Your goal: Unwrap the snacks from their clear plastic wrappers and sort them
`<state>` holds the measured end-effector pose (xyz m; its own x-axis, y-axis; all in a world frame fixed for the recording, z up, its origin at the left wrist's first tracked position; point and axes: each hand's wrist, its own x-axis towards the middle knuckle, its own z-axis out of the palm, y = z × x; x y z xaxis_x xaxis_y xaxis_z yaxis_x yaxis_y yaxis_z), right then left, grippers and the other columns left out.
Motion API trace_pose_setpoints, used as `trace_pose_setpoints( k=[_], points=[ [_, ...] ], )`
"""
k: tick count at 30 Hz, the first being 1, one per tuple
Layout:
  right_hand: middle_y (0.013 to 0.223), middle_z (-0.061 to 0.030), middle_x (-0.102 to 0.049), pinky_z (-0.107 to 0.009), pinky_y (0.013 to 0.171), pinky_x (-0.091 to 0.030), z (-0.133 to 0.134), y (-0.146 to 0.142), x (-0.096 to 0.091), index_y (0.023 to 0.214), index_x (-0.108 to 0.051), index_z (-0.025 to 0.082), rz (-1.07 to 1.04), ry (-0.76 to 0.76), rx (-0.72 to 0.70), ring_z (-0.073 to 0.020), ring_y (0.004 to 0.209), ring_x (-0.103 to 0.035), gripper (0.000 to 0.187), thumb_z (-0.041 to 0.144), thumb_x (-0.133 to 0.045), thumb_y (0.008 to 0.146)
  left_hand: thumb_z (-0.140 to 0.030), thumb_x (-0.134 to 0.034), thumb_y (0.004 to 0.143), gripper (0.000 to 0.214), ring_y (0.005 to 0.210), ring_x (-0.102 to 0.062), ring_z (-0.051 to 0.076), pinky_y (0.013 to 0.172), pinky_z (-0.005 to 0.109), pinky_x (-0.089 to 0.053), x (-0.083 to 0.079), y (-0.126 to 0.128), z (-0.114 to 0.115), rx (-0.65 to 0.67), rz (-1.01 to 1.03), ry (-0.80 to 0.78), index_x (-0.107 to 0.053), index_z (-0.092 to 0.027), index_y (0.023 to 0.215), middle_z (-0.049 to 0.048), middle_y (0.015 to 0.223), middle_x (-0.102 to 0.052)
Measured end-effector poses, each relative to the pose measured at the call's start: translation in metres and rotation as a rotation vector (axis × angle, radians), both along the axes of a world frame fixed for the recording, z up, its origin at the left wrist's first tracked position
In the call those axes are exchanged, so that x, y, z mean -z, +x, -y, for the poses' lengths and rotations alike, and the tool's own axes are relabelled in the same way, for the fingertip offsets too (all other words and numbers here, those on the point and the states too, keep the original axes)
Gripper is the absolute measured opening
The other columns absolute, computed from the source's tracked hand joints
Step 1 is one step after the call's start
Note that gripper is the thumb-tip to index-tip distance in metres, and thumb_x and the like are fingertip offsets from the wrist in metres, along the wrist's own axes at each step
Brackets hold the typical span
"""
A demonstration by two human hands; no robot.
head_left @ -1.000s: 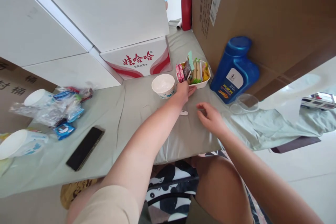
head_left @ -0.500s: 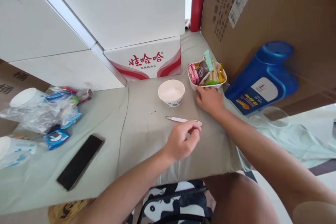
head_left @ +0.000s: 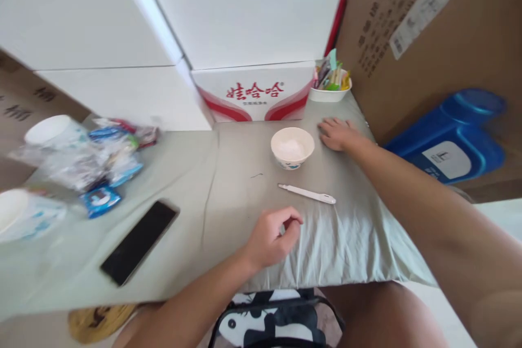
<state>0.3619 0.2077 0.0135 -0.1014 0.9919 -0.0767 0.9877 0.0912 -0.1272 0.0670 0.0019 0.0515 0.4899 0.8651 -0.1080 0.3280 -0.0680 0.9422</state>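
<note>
My right hand [head_left: 337, 133] lies flat on the cloth with its fingers apart, a little in front of a white tray [head_left: 327, 96] and not touching it. Snack packets [head_left: 332, 77] in several colours stick up from that tray. Loosely curled, my left hand [head_left: 275, 235] rests near the front of the table, with nothing visible in it. Between my hands lies a slim white pen-like tool [head_left: 308, 193], its kind unclear. Behind the tool stands a paper bowl [head_left: 292, 148] with something whitish inside.
To the left are a black phone [head_left: 140, 242], a heap of plastic-wrapped packets [head_left: 106, 157] and two paper cups [head_left: 55, 133]. White boxes [head_left: 253, 16] close off the back. On the right, a blue bottle [head_left: 452, 136] leans against a brown carton [head_left: 408, 76].
The snack tray has slid away toward the back corner beside the carton. My right hand has come off it onto the cloth. My left hand stays curled; the camera view has shifted.
</note>
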Motion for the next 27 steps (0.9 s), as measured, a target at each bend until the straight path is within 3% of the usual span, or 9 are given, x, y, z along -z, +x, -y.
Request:
trace_pose_setpoints(
  k=[4,6,8,12,14,18,21,24,27],
  points=[
    [0.136,-0.0212,-0.063,-0.065,0.103,-0.040,0.042,0.004,-0.023,0.111,-0.069,0.021,0.011,0.184,-0.064,-0.0426,0.129,-0.055,0.035,0.037,-0.060,0.082,-0.028,-0.053,0.082,0.014,0.057,-0.053,0.011,0.057,0.023,-0.040,-0.006,-0.009,0.013,-0.101,0.156,-0.133,-0.064,-0.019,0.081,-0.0016,0.062,-0.060],
    [0.127,-0.0233,-0.066,-0.063,0.099,-0.044,0.055,-0.006,-0.049,0.107,-0.069,0.022,0.009,0.273,-0.118,-0.0429,0.122,-0.059,0.031,0.040,-0.054,0.087,-0.026,-0.053,0.081,0.011,0.055,-0.053,0.011,0.057,0.023,-0.041,-0.009,-0.020,0.017,-0.186,0.282,-0.195,-0.062,-0.019,0.079,-0.0028,0.059,-0.056],
    [0.111,-0.0213,-0.069,-0.057,0.092,-0.049,0.065,-0.035,-0.080,0.108,-0.067,0.025,-0.015,0.469,-0.185,-0.0412,0.115,-0.063,0.032,0.041,-0.045,0.091,-0.024,-0.051,0.080,0.009,0.055,-0.053,0.010,0.058,0.023,-0.040,-0.012,-0.038,0.020,-0.286,0.395,-0.231,-0.059,-0.019,0.077,-0.0040,0.057,-0.053],
    [0.099,-0.0171,-0.071,-0.047,0.093,-0.050,0.082,-0.157,-0.130,0.100,-0.067,0.027,-0.093,0.691,-0.424,-0.0324,0.107,-0.066,0.027,0.034,-0.044,0.089,-0.025,-0.050,0.081,0.010,0.054,-0.049,0.010,0.057,0.023,-0.038,-0.017,-0.086,0.033,-0.413,0.433,-0.215,-0.059,-0.020,0.079,-0.0053,0.057,-0.050],
    [0.104,-0.0142,-0.070,-0.049,0.095,-0.051,0.089,-0.241,-0.141,0.102,-0.067,0.025,-0.155,0.636,-0.656,-0.0307,0.105,-0.066,0.026,0.031,-0.044,0.089,-0.026,-0.052,0.081,0.011,0.056,-0.049,0.011,0.058,0.025,-0.036,-0.018,-0.112,0.041,-0.380,0.278,-0.170,-0.060,-0.020,0.078,-0.0049,0.057,-0.051],
    [0.114,-0.0114,-0.071,-0.050,0.099,-0.048,0.102,-0.412,-0.141,0.107,-0.067,0.024,-0.146,0.423,-1.010,-0.0306,0.109,-0.064,0.030,0.024,-0.047,0.086,-0.029,-0.051,0.082,0.016,0.067,-0.055,0.016,0.063,0.029,-0.036,-0.017,-0.158,0.048,-0.260,-0.064,-0.032,-0.066,-0.022,0.082,-0.0009,0.064,-0.059],
    [0.131,-0.0094,-0.066,-0.051,0.107,-0.043,0.119,-0.506,-0.124,0.121,-0.065,0.023,-0.075,0.188,-1.280,-0.0306,0.124,-0.058,0.047,0.014,-0.053,0.076,-0.032,-0.047,0.086,0.022,0.079,-0.062,0.021,0.068,0.032,-0.042,-0.015,-0.181,0.045,-0.269,-0.116,0.039,-0.067,-0.023,0.091,0.0033,0.079,-0.069],
    [0.136,-0.0081,-0.064,-0.052,0.116,-0.034,0.141,-0.551,-0.098,0.123,-0.065,0.023,-0.001,0.006,-1.589,-0.0301,0.133,-0.052,0.057,0.009,-0.059,0.069,-0.033,-0.044,0.090,0.027,0.092,-0.066,0.026,0.073,0.034,-0.048,-0.012,-0.197,0.041,-0.266,-0.076,0.028,-0.067,-0.023,0.097,0.0070,0.092,-0.073],
    [0.109,-0.0072,-0.074,-0.050,0.115,-0.035,0.161,-0.555,-0.078,0.104,-0.070,0.023,0.039,-0.056,-1.661,-0.0251,0.112,-0.064,0.031,0.009,-0.057,0.079,-0.032,-0.051,0.087,0.027,0.118,-0.061,0.033,0.089,0.042,-0.051,-0.005,-0.207,0.039,-0.242,0.061,0.023,-0.067,-0.023,0.107,0.0100,0.116,-0.073]
  ],
)
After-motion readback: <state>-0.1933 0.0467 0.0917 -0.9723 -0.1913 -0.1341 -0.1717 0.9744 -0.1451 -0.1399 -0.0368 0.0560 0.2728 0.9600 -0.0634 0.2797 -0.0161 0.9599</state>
